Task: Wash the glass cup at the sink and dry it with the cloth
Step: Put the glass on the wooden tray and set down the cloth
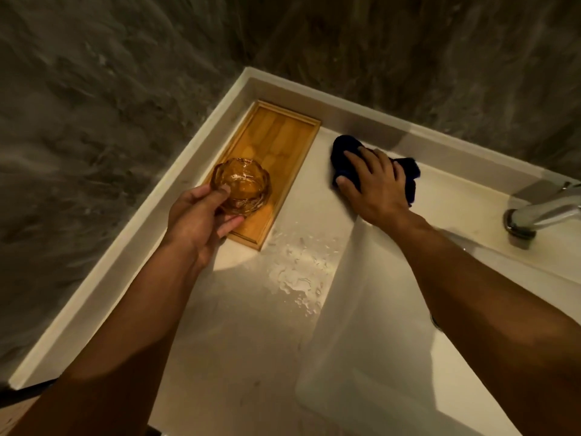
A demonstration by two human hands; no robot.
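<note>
My left hand (201,218) grips a clear ribbed glass cup (243,184) by its near rim, thumb on the edge, holding it over the near end of a wooden tray (283,133). A dark blue cloth (405,171) lies crumpled on the white counter to the right of the tray. My right hand (374,180) rests on top of the cloth with fingers spread and curling around it. The sink basin (371,309) opens below my right forearm.
A chrome tap (534,215) juts in from the right edge. Water droplets (298,275) are scattered on the white counter (239,335) between tray and basin. Raised white rims and a dark marbled wall (94,121) bound the counter at left and back.
</note>
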